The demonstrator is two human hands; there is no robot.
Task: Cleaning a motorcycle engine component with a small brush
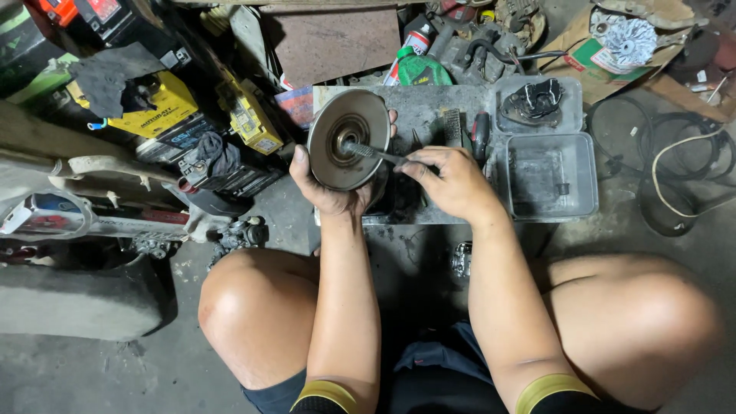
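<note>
Squatting on grimy concrete floor (115, 368), cluttered workshop; hands hold metal disc (349, 138).

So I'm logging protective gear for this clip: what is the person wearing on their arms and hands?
No gloves: the left hand and right hand are bare, with dark grime on the fingers. The forearms are uncovered. Near the upper arms, each black sleeve ends in a mustard-yellow cuff band, left and right. No watch, rings or wristbands show.

A grey metal tray (552, 180) sits right of the round metal pulley disc (349, 139); a green plastic bottle (420, 70) lies behind them.
</note>
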